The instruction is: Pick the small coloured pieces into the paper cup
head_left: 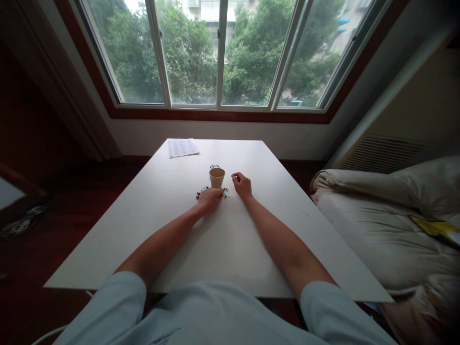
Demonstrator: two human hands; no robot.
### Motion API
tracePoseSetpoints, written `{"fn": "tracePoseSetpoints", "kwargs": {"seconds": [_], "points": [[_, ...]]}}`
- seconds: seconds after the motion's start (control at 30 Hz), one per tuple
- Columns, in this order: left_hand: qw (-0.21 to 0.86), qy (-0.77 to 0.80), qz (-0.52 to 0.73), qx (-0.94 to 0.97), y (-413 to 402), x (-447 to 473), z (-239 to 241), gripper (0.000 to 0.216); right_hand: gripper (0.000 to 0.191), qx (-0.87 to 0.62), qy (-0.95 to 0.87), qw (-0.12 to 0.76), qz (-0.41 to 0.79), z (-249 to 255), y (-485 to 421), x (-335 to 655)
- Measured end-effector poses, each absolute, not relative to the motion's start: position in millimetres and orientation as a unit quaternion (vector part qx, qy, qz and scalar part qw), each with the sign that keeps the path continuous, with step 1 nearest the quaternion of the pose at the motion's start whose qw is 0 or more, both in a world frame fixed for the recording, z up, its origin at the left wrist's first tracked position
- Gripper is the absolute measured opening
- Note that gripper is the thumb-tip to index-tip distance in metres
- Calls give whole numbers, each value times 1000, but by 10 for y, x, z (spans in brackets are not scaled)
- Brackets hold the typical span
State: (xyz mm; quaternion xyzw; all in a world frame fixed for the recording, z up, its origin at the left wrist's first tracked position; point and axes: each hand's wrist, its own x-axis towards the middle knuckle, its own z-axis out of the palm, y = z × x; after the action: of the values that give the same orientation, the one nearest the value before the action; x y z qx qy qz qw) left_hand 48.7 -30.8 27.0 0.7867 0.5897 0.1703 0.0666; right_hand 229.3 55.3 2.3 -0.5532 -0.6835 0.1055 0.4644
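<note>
A tan paper cup (pixel 217 178) stands upright on the white table (pixel 172 215). Small colourful bead-like pieces (pixel 226 193) lie scattered around its near side, some in front and some to the left. My left hand (pixel 210 199) rests low over these pieces, just in front of the cup, and covers part of them. Its fingers are curled closed, and what they hold is hidden. To the right of the cup, my right hand (pixel 242 185) is raised slightly with thumb and fingertips pinched together. Anything in that pinch is too small to make out.
Behind the cup lies a small dark loop (pixel 214 166), perhaps thin cord. Printed paper sheets (pixel 183 147) lie at the table's far left corner. A pale sofa (pixel 352 215) stands along the right side, and a window (pixel 194 57) is beyond the table.
</note>
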Motion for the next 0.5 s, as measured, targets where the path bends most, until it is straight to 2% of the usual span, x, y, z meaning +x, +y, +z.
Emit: {"fn": "tracePoseSetpoints", "kwargs": {"seconds": [0.27, 0.5], "points": [[40, 548, 334, 766, -233, 372, 538, 17, 34, -546, -686, 471, 97, -20, 583, 2292], [153, 541, 460, 687, -7, 244, 571, 13, 34, -548, -691, 461, 98, -20, 581, 2280]]}}
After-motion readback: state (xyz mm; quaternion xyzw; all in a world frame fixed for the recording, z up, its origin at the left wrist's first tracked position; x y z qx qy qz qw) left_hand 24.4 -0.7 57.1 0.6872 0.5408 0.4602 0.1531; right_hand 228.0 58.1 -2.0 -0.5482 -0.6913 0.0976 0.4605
